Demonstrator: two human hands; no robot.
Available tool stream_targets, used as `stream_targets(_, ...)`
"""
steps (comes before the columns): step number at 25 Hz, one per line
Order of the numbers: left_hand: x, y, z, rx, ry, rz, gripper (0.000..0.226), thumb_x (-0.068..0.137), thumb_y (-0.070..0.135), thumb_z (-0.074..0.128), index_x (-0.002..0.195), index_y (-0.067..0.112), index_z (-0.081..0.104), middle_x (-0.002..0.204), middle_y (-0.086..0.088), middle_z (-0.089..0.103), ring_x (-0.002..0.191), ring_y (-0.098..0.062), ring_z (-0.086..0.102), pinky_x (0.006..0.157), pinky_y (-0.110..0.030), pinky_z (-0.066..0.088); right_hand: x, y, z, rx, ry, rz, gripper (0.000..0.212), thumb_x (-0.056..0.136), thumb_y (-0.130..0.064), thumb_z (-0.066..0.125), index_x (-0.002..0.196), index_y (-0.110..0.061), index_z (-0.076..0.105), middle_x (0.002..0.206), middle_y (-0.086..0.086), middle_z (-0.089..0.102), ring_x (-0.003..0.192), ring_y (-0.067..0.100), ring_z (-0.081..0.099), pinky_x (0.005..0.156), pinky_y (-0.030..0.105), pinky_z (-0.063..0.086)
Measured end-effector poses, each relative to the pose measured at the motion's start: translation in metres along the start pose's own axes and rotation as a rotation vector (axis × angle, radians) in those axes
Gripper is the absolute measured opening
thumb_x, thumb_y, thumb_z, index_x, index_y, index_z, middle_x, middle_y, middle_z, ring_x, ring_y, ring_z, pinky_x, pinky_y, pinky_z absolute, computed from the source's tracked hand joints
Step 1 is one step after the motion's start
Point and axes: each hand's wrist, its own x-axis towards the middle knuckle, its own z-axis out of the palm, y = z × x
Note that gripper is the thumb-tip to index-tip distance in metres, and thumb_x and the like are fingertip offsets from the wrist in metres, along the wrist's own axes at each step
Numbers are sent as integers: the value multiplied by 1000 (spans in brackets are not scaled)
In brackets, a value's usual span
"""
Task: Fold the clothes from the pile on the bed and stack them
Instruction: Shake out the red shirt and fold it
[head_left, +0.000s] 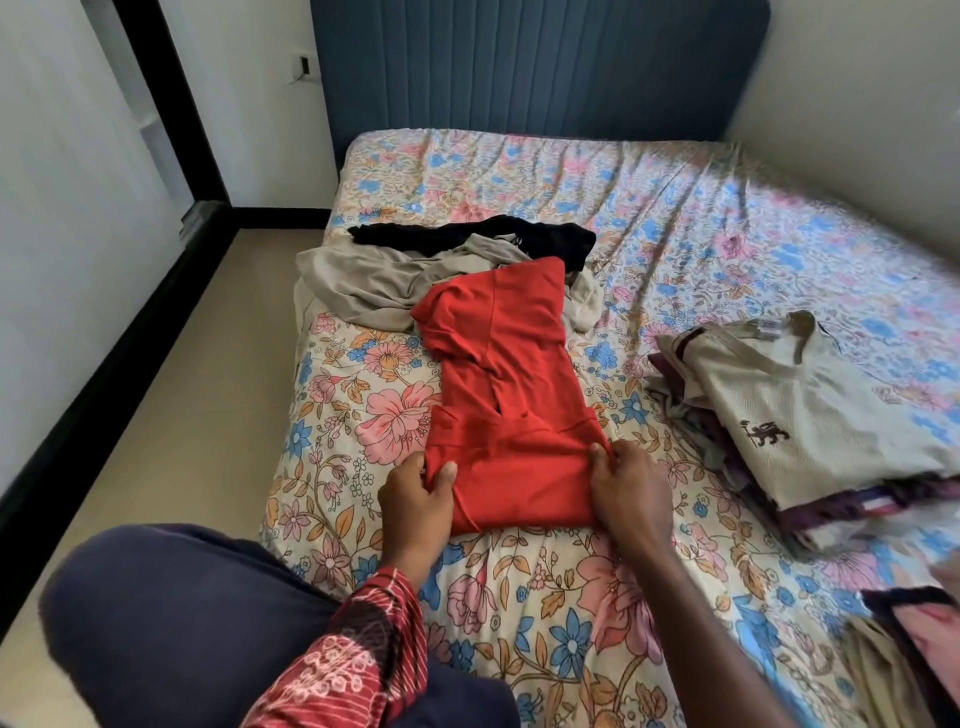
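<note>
A red garment (506, 374) lies lengthwise on the flowered bed sheet (701, 223), folded narrow, with its near end doubled over. My left hand (418, 493) pinches the near left corner of that fold. My right hand (628, 491) grips the near right corner. Beyond the red garment lies the pile: a crumpled beige garment (363, 283) and a black one (467, 236). At the right stands a stack of folded clothes (810, 415), topped by a cream shirt with a small dark lion emblem.
The bed's left edge drops to a tiled floor (171, 374). A blue padded headboard (535, 67) stands at the far end, a wall runs along the right. More cloth lies at the lower right corner (909, 654). My knee in dark trousers (182, 623) is at the lower left.
</note>
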Motion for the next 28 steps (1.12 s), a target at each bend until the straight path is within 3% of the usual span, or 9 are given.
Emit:
stream_targets(6,-9,4,-22,182,52,238,46,80,42,80,109,24,50,94,12,59,81,-3,60,67,-20,51,-10,10,-19,286,-48,-97,39,90,-50,72,117,-31,52,107,-3,65,89,17,68,69,39,63)
stream_targets(9,-13,0,-38,363,-125,453,53,70,58,77,108,24,65,128,5,56,116,-9,52,99,-30,46,-16,40,-39,267,-189,-424,51,84,-47,79,127,-32,57,140,-12,55,125,8,57,90,30,57)
stream_targets(13,-15,0,-43,721,-615,338,87,76,65,73,150,54,28,161,28,1,149,1,3,123,-45,5,-14,57,-44,-180,-533,-705,61,97,-51,62,151,-52,33,166,-30,10,155,-5,-6,128,42,4)
stream_targets(16,-11,1,-43,773,-570,365,64,97,48,60,148,53,23,162,25,7,154,0,3,123,-42,9,-10,53,-45,-303,-561,-757,52,110,-37,41,156,-47,21,167,-27,-1,152,-2,-22,127,40,-14)
stream_targets(19,-7,11,-50,684,-518,499,49,102,28,57,146,44,42,157,24,13,148,2,16,118,-34,10,-3,43,-53,-240,-632,-741,46,110,-32,39,156,-38,36,163,-24,28,153,-9,9,127,40,-11)
stream_targets(21,2,21,-58,529,-595,444,46,100,21,61,139,44,53,159,14,30,117,3,46,108,-31,29,4,32,-64,-110,-662,-679,35,109,-27,47,142,-32,57,110,-32,67,108,-23,55,121,37,30)
stream_targets(22,7,27,-63,441,-660,366,41,100,19,62,131,46,59,151,3,51,94,0,52,92,-30,44,8,27,-71,-30,-672,-664,26,108,-24,50,127,-33,67,82,-27,65,79,-15,60,96,28,47)
stream_targets(24,12,43,-74,364,-780,207,31,99,18,63,110,46,70,105,-2,72,65,-8,51,63,-31,48,12,17,-86,43,-749,-665,21,107,-24,53,99,-33,70,70,-15,56,62,1,51,65,33,43)
stream_targets(28,9,72,-100,348,-1191,34,29,100,18,62,90,39,80,83,16,70,80,-12,58,79,-34,50,11,7,-121,124,-1193,-629,23,107,-20,53,97,-8,70,82,-9,60,78,8,55,76,28,45)
